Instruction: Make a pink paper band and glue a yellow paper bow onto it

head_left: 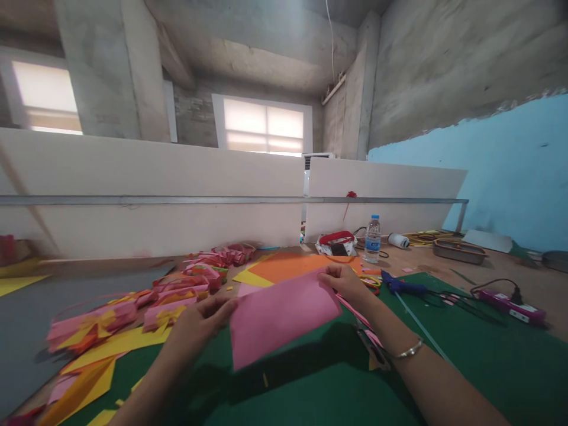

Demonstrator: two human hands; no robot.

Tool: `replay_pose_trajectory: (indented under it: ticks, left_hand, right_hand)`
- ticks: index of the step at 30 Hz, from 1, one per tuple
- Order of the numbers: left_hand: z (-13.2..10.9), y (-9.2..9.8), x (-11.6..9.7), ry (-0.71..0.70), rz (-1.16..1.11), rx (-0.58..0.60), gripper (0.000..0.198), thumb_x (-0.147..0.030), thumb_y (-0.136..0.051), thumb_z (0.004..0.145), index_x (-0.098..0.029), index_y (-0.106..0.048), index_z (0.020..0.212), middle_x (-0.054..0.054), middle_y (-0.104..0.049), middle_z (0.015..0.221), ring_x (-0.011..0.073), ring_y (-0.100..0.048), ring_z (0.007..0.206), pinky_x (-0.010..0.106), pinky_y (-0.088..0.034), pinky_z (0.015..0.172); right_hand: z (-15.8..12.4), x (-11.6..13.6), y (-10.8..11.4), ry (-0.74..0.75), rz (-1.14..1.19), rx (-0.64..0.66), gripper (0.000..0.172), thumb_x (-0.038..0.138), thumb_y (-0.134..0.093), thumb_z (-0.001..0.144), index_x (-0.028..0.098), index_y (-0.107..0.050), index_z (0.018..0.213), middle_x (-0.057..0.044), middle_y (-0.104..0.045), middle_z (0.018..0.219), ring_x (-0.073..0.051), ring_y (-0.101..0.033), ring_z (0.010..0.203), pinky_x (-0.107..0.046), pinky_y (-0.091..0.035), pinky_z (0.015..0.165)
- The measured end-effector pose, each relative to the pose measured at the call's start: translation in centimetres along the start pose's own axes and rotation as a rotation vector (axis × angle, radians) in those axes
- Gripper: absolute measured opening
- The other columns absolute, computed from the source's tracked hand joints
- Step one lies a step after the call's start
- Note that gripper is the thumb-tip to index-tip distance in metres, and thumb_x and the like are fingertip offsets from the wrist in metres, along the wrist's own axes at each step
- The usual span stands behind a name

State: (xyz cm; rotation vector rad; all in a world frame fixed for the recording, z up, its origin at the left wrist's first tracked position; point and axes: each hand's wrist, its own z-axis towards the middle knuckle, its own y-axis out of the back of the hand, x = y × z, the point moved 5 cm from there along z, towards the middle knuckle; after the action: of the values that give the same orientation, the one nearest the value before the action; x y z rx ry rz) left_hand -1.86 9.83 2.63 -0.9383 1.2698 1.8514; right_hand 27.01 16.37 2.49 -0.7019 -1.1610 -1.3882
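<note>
A rectangular sheet of pink paper [284, 319] is held up, slightly tilted, above the green cutting mat [310, 390]. My left hand [210, 316] pinches its upper left corner. At the upper right corner, my right hand [344, 281] has it between thumb and fingers. The sheet casts a dark shadow on the mat. Beyond it lie sheets of orange paper [293, 267] and a yellow sheet [248, 277]. Under my right forearm, a cutter-like tool [375, 349] and pink strips are partly hidden.
Folded pink paper pieces with yellow bows [102, 319] pile up at left, beside yellow paper scraps [95, 378]. To the right are a blue glue gun [406, 287], a purple power strip [510, 306], a water bottle [373, 239] and an oval tray [459, 251]. White panels [155, 225] stand behind.
</note>
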Motion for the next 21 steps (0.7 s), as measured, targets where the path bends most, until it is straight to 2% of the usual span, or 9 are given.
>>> replay_pose_trajectory:
  ticks: [5, 12, 18, 21]
  left_hand:
    - [-0.3, 0.3, -0.4, -0.025, 0.019, -0.024, 0.028, -0.046, -0.063, 0.061, -0.021, -0.069, 0.071, 0.0, -0.068, 0.068, 0.0211, -0.061, 0.072, 0.027, -0.043, 0.065]
    - [-0.1, 0.4, -0.2, -0.022, 0.077, 0.005, 0.024, -0.044, -0.064, 0.061, -0.022, -0.069, 0.072, 0.001, -0.071, 0.072, 0.0245, -0.062, 0.079, 0.028, -0.043, 0.069]
    - [0.4, -0.6, 0.1, -0.129, 0.174, 0.172, 0.02, -0.04, -0.06, 0.062, -0.021, -0.064, 0.059, 0.0, -0.066, 0.06, 0.0223, -0.061, 0.066, 0.027, -0.042, 0.061]
    - [-0.1, -1.6, -1.5, -0.188, 0.209, 0.237, 0.028, -0.042, -0.061, 0.064, -0.02, -0.068, 0.079, 0.003, -0.069, 0.082, 0.0238, -0.061, 0.08, 0.028, -0.043, 0.07]
  right_hand:
    - [-0.2, 0.0, -0.2, -0.012, 0.001, 0.002, 0.029, 0.041, -0.064, 0.067, 0.014, -0.052, 0.063, 0.004, -0.049, 0.053, -0.007, -0.038, 0.047, -0.02, -0.025, 0.044]
    - [-0.1, -0.2, -0.3, -0.023, 0.006, -0.026, 0.032, 0.044, -0.066, 0.063, 0.013, -0.055, 0.059, 0.004, -0.047, 0.049, -0.007, -0.037, 0.045, -0.02, -0.026, 0.043]
    - [-0.1, 0.3, -0.9, 0.002, -0.038, -0.073, 0.024, 0.035, -0.065, 0.063, 0.014, -0.056, 0.056, 0.003, -0.047, 0.049, -0.008, -0.038, 0.048, -0.021, -0.027, 0.044]
    - [-0.8, 1.3, -1.9, 0.027, -0.067, -0.021, 0.016, 0.027, -0.063, 0.064, 0.014, -0.058, 0.056, 0.004, -0.046, 0.05, -0.008, -0.038, 0.049, -0.02, -0.026, 0.045]
